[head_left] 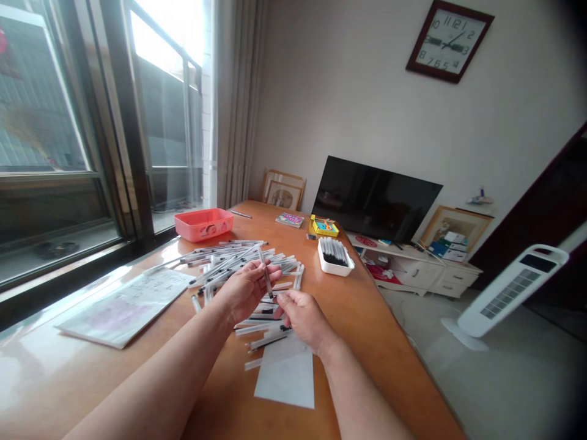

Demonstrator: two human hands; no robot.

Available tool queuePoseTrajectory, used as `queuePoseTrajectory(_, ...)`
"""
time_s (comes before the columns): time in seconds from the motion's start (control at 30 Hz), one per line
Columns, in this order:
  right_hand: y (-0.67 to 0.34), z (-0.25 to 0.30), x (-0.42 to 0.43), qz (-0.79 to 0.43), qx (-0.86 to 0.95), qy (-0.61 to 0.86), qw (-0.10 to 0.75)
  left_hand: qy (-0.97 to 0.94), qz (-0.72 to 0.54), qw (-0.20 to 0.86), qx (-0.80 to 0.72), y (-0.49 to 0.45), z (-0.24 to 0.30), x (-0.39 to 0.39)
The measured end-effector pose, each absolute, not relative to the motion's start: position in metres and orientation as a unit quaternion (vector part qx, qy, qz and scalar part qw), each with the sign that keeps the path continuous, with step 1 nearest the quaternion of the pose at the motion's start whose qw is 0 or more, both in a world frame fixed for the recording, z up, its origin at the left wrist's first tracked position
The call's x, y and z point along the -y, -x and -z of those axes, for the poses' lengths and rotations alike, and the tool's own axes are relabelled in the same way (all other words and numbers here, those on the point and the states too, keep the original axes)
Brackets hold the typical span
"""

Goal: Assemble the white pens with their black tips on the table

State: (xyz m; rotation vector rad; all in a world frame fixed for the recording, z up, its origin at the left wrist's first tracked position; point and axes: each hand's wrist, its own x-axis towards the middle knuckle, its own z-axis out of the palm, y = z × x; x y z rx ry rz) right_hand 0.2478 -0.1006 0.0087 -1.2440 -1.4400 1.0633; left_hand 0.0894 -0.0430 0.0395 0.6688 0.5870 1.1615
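A clear-barrelled pen [266, 280] slants between my two hands above the table. My left hand [245, 290] pinches its barrel between thumb and fingers. At the pen's dark lower end, the thumb and fingers of my right hand [302, 315] are closed on it; the fingertips partly hide that end. Beneath and beyond my hands spreads a loose heap of pens and clear pen parts [229, 263], some with black ends. A white sheet of paper [287, 382] lies below my right hand, with several pen parts over its top edge.
A white box [337, 269] of upright-packed pens stands near the table's right edge. Farther left are a pink plastic basket [202, 227] and a paper pad [123, 308]. A yellow box [324, 227] and a booklet [290, 220] lie at the far end of the wooden table [362, 360].
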Motion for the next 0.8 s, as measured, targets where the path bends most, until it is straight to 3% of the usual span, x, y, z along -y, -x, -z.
queuePoseTrajectory(0.47, -0.2463, -0.0169, 0.1034, -0.550, 0.472, 0.465, 0.509, -0.390, -0.525, 0.719, -0.233, -0.0888, -0.0381, 0.0475)
queuePoseTrajectory(0.8, -0.2463, -0.0156, 0.1043, -0.254, 0.628, 0.529, 0.511, -0.429, -0.541, 0.655, -0.308, -0.0903, -0.0368, 0.0483)
